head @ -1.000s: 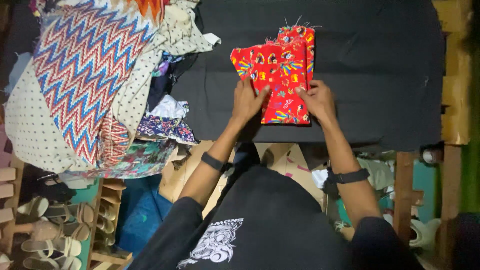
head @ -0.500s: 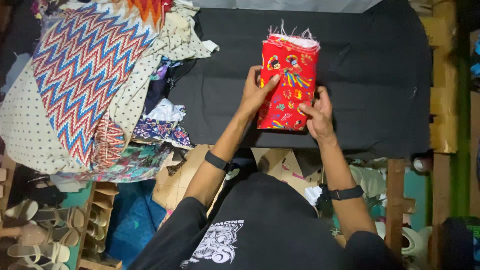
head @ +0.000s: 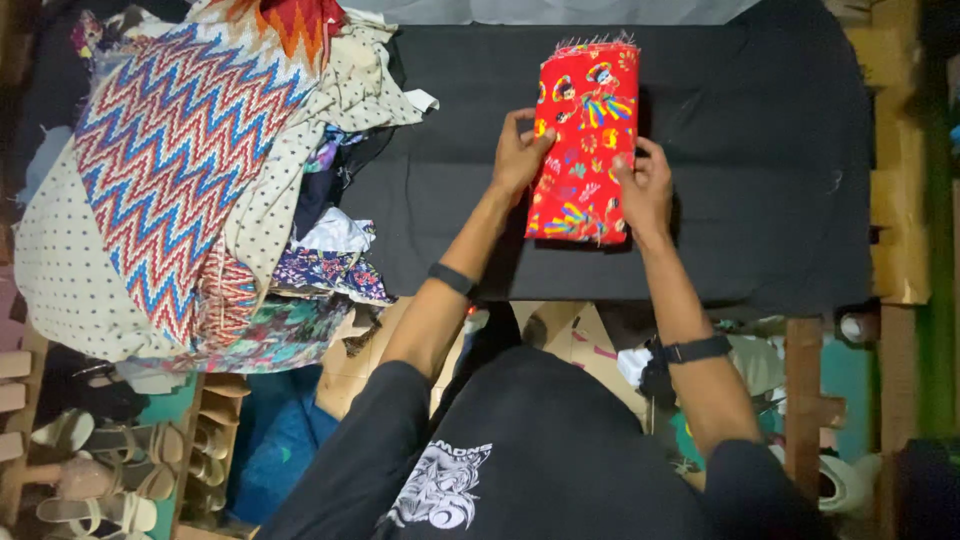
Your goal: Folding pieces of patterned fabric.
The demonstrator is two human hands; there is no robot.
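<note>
A folded red cloth (head: pixel 587 125) with a bright cartoon print lies as a narrow upright rectangle on the black-covered table (head: pixel 760 180). Its frayed edge points away from me. My left hand (head: pixel 520 152) presses on the cloth's left edge, fingers curled over it. On the right edge, near the lower half, rests my right hand (head: pixel 646 185). Both wrists wear dark bands.
A big heap of fabrics (head: pixel 190 190) fills the left side, topped by a zigzag-patterned cloth and a dotted cream one. Wooden slats (head: pixel 895 200) edge the table on the right. Sandals on a rack (head: pixel 110 480) sit at the lower left.
The red cloth was folded narrower, from a wider angled shape into an upright rectangle. Both hands shifted up along its sides.
</note>
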